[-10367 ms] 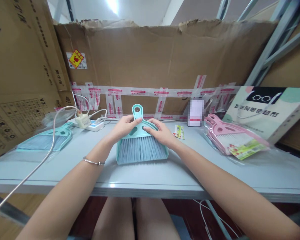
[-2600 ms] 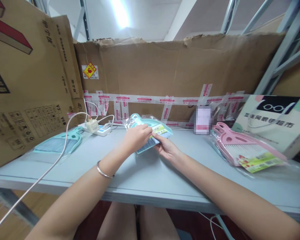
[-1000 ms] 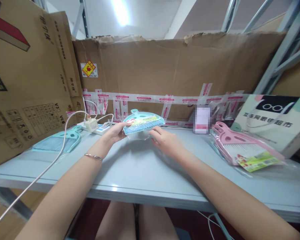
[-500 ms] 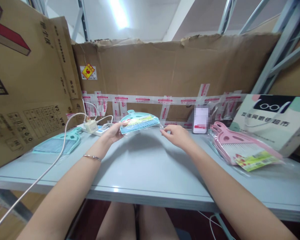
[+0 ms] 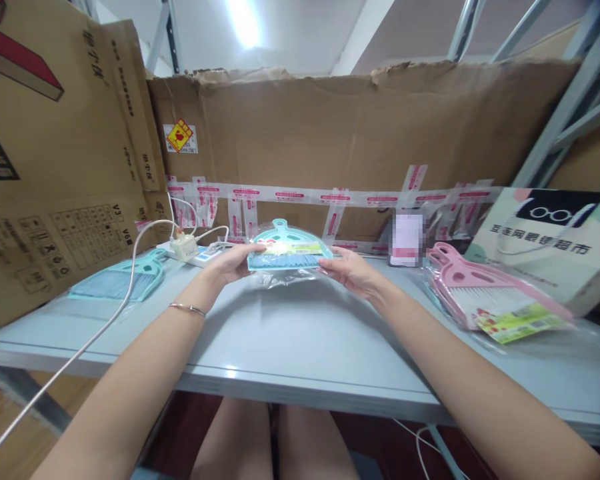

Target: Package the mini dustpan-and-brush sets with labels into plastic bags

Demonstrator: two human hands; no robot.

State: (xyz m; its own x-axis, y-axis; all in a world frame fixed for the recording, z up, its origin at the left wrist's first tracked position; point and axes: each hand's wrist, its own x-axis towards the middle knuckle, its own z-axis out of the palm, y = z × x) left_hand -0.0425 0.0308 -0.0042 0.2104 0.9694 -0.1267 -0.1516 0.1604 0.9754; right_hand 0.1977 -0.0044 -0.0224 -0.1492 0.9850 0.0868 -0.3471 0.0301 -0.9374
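Observation:
A light-blue dustpan and brush set (image 5: 293, 259) in a clear plastic bag is held up over the table. Its handle end points away from me and the brush bristles face me. My left hand (image 5: 234, 263) grips its left edge, thumb on top. On the opposite edge, my right hand (image 5: 350, 268) is closed with the thumb in front. A loose flap of the clear bag (image 5: 275, 279) hangs below the bristles. A yellow-green label card (image 5: 300, 247) shows inside the bag.
On the right lie bagged pink dustpan sets (image 5: 490, 283) beside a white box (image 5: 535, 247). A phone (image 5: 407, 240) leans near the back. A blue dustpan set (image 5: 123, 280), a white cable (image 5: 130, 283) and a power strip (image 5: 200, 257) are at left. Cardboard (image 5: 290, 133) walls the back.
My right hand has moved from the bag's loose end onto the set's right edge. The set has turned level, facing me, and shifted slightly right. The bag's flap now hangs beneath it.

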